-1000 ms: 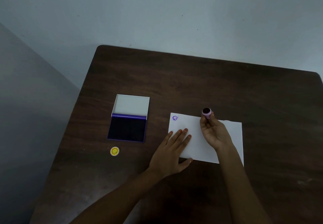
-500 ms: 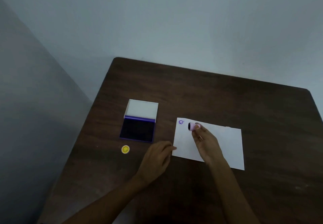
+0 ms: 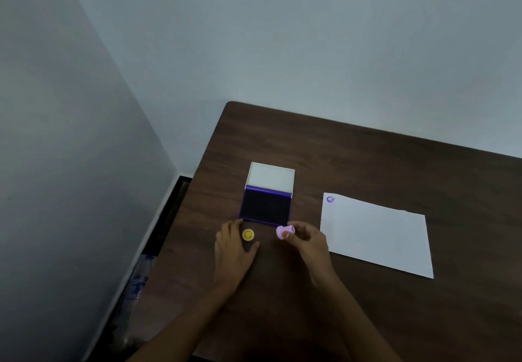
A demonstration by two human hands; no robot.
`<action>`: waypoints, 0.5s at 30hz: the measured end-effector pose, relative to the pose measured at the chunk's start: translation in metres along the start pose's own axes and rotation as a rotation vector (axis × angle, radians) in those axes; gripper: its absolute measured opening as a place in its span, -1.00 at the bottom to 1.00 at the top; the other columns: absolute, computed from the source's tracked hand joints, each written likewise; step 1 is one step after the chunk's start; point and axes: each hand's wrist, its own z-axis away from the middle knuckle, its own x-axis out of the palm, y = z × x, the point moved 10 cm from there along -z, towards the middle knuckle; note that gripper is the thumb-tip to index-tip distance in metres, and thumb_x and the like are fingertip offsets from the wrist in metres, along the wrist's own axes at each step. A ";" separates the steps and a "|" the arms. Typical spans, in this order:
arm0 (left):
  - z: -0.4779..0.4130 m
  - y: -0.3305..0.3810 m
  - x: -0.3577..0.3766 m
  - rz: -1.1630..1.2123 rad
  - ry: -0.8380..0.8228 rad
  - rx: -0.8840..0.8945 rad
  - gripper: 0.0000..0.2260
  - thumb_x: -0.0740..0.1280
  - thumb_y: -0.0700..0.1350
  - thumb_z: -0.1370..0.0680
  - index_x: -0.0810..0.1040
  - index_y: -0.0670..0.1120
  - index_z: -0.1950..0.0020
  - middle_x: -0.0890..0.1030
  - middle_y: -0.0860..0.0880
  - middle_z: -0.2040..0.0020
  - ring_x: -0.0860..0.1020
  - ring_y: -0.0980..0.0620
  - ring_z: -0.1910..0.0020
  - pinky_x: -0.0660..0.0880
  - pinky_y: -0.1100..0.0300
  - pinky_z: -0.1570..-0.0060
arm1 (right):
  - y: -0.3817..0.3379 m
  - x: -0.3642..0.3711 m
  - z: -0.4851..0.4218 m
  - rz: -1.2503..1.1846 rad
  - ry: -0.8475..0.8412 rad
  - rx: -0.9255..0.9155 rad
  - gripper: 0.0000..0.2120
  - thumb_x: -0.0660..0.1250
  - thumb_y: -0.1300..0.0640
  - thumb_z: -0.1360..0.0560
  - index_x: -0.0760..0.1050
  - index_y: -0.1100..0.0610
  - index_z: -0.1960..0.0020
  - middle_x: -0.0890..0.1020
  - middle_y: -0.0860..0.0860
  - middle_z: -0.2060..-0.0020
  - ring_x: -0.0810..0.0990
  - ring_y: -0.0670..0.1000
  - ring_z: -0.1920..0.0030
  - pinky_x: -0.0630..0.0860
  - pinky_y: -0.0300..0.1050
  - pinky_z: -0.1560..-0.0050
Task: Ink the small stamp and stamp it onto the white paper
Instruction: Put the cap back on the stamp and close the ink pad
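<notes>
Both hands have left the white paper (image 3: 375, 234) and come to the near edge of the ink pad (image 3: 265, 206).

The right hand (image 3: 308, 240) pinches the small pink stamp (image 3: 285, 231) between thumb and fingertips, just in front of the open pad's near right corner, tilted on its side; its face is hard to make out. The left hand (image 3: 231, 246) lies loosely spread on the bench (image 3: 367, 158), thumb and fingers around a yellow smiley cap (image 3: 248, 234), perhaps touching it. One purple imprint (image 3: 330, 199) already sits in the paper's far left corner. The step in hand looks like re-inking or capping: inking would call for turning the stamp face down and pressing it on the dark pad, then carrying it back to a bare part of the paper.
</notes>
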 end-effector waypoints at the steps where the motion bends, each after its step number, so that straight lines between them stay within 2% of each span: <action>1: -0.001 0.000 0.001 -0.022 -0.007 0.007 -0.50 0.42 -0.03 -0.41 0.34 -0.09 -0.28 0.37 -0.12 -0.28 0.34 -0.04 -0.20 0.33 0.10 -0.16 | -0.001 0.005 0.001 0.013 -0.003 -0.011 -0.81 0.47 0.11 -0.34 0.53 -0.06 0.10 0.63 -0.08 0.11 0.56 -0.12 0.04 0.45 -0.26 0.07; 5: -0.004 0.006 0.006 -0.045 -0.056 0.084 -0.71 0.35 -0.11 -0.48 0.44 -0.10 -0.17 0.44 -0.12 -0.21 0.39 0.00 -0.14 0.38 0.14 -0.12 | -0.002 0.019 0.004 0.046 -0.023 -0.042 -0.81 0.46 0.14 -0.35 0.51 -0.10 0.16 0.61 -0.14 0.17 0.55 -0.16 0.07 0.42 -0.31 0.11; 9: -0.009 0.001 0.003 0.107 -0.090 0.039 -0.85 0.34 -0.18 -0.49 0.51 -0.12 -0.05 0.53 -0.08 -0.05 0.48 0.07 0.02 0.39 0.26 0.03 | -0.001 0.026 0.007 0.035 -0.023 -0.046 -0.80 0.45 0.16 -0.35 0.51 -0.08 0.12 0.62 -0.07 0.11 0.56 -0.11 0.04 0.44 -0.25 0.04; 12: -0.009 -0.018 0.002 0.380 -0.143 -0.211 -0.98 0.35 -0.17 -0.48 0.55 -0.07 0.12 0.61 -0.07 0.08 0.55 0.07 0.12 0.45 0.25 0.12 | -0.002 0.028 0.009 -0.030 -0.032 -0.034 -0.82 0.44 0.14 -0.35 0.54 -0.06 0.10 0.63 -0.07 0.10 0.56 -0.12 0.03 0.43 -0.30 0.14; 15: 0.005 -0.032 0.019 0.879 -0.331 -0.616 -0.97 0.36 -0.18 -0.47 0.59 -0.12 0.12 0.62 -0.16 0.07 0.58 -0.03 0.07 0.53 0.18 0.17 | -0.001 0.029 0.010 -0.071 -0.036 -0.014 -0.81 0.42 0.13 -0.38 0.54 -0.03 0.03 0.63 -0.04 0.04 0.57 -0.06 -0.01 0.51 -0.21 0.04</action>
